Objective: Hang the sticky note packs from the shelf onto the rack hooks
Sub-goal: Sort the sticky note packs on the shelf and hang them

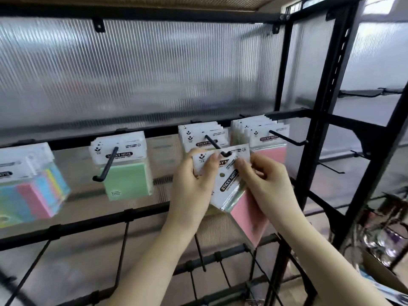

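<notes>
Your 2 forearms enter from the lower edge and converge on the work. Your left hand (192, 180) pinches the white header card of 1 pack (217, 161), thumb across its front face, fingers curled behind. Your right hand (268, 180) pinches the header of a second pack, the pink pack (247, 208), which hangs tilted with 1 corner pointing down.

Location: both packs are at the third hook (217, 146) of the rack (141, 214). The hook's upturned tip sits at the hang hole of the left-hand pack; whether the tip has passed through cannot be told. The pink pack's round hang hole is free, below the tip. Further packs already hang behind on this hook. A stack of pink packs (268, 139) hangs on the fourth hook (289, 138), just beside, and a green pack (124, 168) on the second hook (107, 165), well apart to your left. A multicolour pack (33, 184) hangs at the far left.

Handling, as a judgement: each pack looks light, a paper block in a glossy, probably slippery sleeve. The header card is thin and likely to crease or tear at the hole. Take hold on the header to either side of the hole, keeping the hole clear.

Pose: both wrists are raised, palms facing each other, thumbs toward you.

Next step, as a judgement: level the header, pass the hole over the upturned tip, then slide the pack back.
</notes>
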